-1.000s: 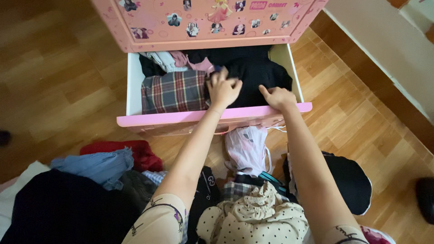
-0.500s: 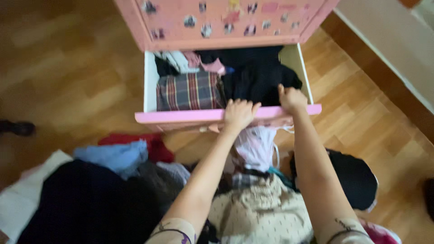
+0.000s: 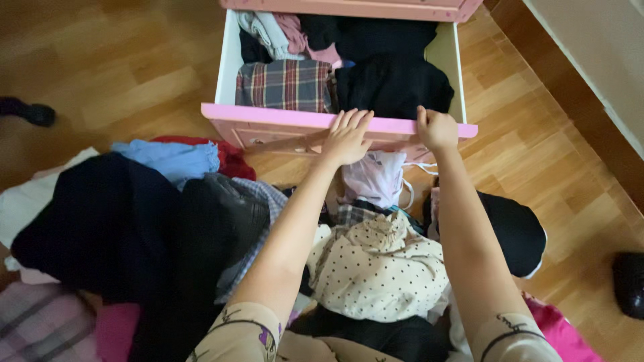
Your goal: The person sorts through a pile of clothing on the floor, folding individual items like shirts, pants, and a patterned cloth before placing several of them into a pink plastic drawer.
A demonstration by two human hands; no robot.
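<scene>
Both hands, left [image 3: 347, 137] and right [image 3: 437, 129], rested on the pink wooden drawer front [image 3: 282, 123]; left grip lay flat and apart, right grip clamped on its edge.

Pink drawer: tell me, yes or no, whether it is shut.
No, the pink drawer stands open, showing folded clothes, with both hands on its front edge.

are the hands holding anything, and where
Both hands are on the pink drawer, at its front edge: the left hand lies flat over the rim, the right hand grips it further right.

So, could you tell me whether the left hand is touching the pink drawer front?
Touching: the head view shows the left hand lying flat on the pink drawer front, fingers over its top edge.
</scene>
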